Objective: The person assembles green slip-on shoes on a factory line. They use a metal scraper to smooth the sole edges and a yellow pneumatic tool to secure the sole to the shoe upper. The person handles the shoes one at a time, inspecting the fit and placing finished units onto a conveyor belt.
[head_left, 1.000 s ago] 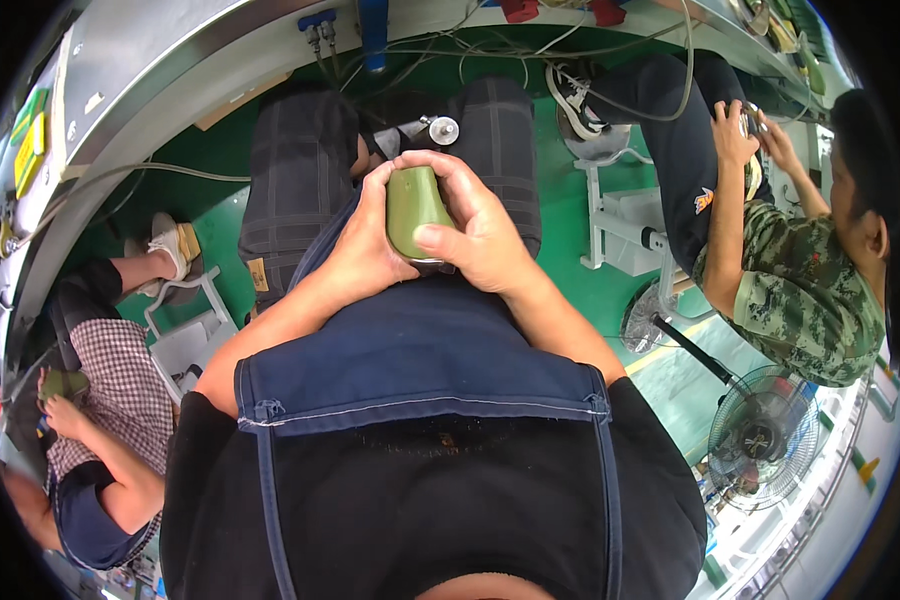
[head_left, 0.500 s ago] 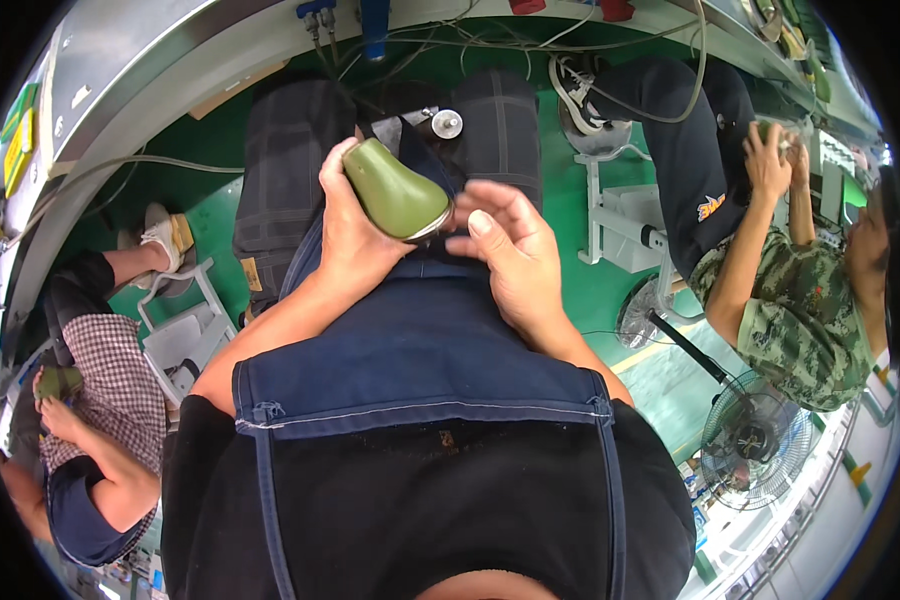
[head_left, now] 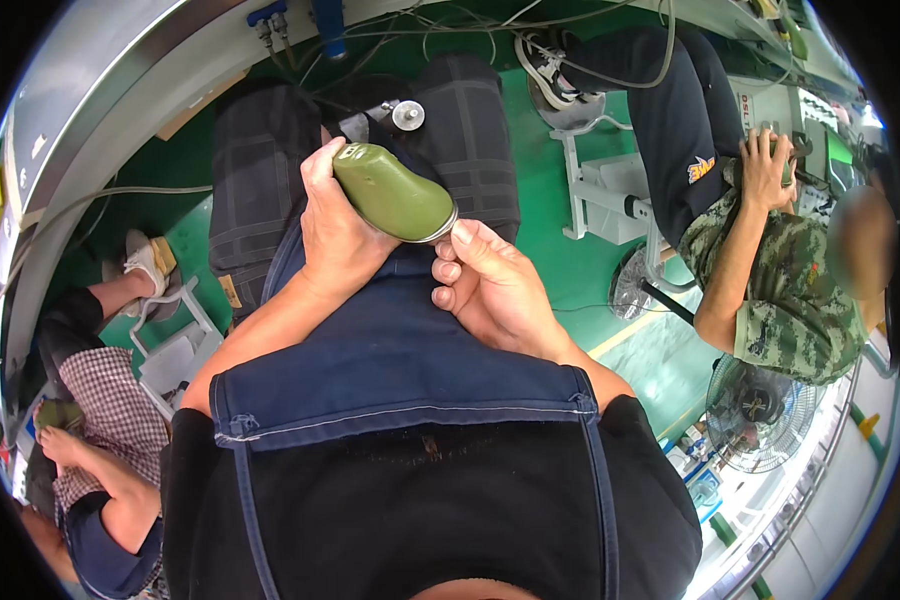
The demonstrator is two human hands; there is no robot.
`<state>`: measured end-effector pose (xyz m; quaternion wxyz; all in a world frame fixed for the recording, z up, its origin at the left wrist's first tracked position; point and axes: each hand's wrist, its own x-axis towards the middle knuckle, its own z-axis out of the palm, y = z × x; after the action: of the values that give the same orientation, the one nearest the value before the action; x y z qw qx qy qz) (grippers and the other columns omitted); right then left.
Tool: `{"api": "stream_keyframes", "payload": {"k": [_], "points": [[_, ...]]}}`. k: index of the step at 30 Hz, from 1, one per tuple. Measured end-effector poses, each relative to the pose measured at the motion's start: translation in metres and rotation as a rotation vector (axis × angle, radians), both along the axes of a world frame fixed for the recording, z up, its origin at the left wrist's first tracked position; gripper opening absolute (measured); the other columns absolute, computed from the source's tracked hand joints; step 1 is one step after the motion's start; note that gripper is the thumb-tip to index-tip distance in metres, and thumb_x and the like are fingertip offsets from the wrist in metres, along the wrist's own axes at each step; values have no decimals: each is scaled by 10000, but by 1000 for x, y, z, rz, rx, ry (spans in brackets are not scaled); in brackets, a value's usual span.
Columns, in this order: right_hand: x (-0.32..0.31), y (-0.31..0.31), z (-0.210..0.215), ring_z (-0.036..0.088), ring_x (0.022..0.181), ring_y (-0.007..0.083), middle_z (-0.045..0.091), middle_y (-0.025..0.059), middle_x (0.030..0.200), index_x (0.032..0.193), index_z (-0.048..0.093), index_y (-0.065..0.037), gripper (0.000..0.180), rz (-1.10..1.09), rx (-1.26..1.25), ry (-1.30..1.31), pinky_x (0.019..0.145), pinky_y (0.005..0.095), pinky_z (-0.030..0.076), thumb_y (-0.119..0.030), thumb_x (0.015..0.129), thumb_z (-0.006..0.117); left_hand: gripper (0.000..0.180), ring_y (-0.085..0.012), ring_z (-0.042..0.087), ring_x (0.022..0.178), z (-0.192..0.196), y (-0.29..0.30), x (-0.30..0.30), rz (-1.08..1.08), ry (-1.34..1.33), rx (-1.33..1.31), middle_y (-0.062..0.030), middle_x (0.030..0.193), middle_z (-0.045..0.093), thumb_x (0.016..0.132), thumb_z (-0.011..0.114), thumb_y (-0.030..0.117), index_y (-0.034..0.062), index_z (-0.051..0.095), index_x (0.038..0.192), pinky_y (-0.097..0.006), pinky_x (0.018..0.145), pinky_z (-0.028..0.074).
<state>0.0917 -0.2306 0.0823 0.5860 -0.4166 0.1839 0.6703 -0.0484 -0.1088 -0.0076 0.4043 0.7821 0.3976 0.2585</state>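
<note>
A glossy green shoe last (head_left: 393, 192) is tilted above my lap, with a thin pale edge along its lower right rim. My left hand (head_left: 345, 225) is wrapped round its left side and underside. At that rim my right hand (head_left: 490, 285) is closed, thumb and forefinger pinched against the edge and the other fingers curled. Whether a thin piece lies between those fingertips is too small to tell. Just beyond the last, a metal tool with a round silver disc (head_left: 407, 115) rests between my thighs.
Blue apron cloth (head_left: 400, 390) covers my lap. A person in camouflage (head_left: 800, 310) sits at right, hands round a green object; another in a checked garment (head_left: 110, 390) sits at left. Hoses (head_left: 450, 35) hang under the bench ahead. A fan (head_left: 760, 410) stands at lower right.
My right hand has come in to the last's rim and closed its fingers there; before, they were spread and blurred. The last has turned slightly in my left hand. The whole view has shifted.
</note>
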Motion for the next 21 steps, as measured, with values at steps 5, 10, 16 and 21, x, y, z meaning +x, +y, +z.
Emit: {"api": "stream_keyframes", "payload": {"k": [5, 10, 16, 21], "points": [[4, -11, -7, 530, 802, 72, 546, -46, 949, 1052, 606, -142, 190, -74, 38, 60, 724, 279, 488, -328, 1063, 645, 1152, -403, 559, 1207, 4, 6, 17, -167, -146, 129, -219, 1341, 476, 541, 1007, 111, 16, 333, 1470, -462, 999, 496], [3, -26, -15, 528, 791, 84, 538, -34, 926, 1053, 594, -140, 194, -124, 76, 99, 711, 275, 468, -325, 1053, 655, 1064, -399, 559, 1136, 3, 2, 30, -214, -233, 259, -209, 1257, 518, 512, 988, 93, 43, 416, 1408, -480, 956, 477], [-3, -37, -23, 520, 776, 94, 530, -30, 895, 1038, 582, -148, 138, -202, 145, 138, 711, 271, 459, -271, 1063, 642, 1050, -376, 558, 1088, -4, -5, 30, -221, -262, 304, -199, 1235, 516, 527, 985, 98, 51, 407, 1402, -474, 912, 476], [-8, -36, -19, 515, 765, 89, 520, -37, 867, 1045, 578, -148, 110, -225, 137, 134, 709, 269, 456, -246, 1079, 615, 1043, -371, 557, 1075, -8, -8, 27, -203, -263, 319, -202, 1240, 512, 541, 982, 102, 45, 402, 1406, -472, 902, 476]]}}
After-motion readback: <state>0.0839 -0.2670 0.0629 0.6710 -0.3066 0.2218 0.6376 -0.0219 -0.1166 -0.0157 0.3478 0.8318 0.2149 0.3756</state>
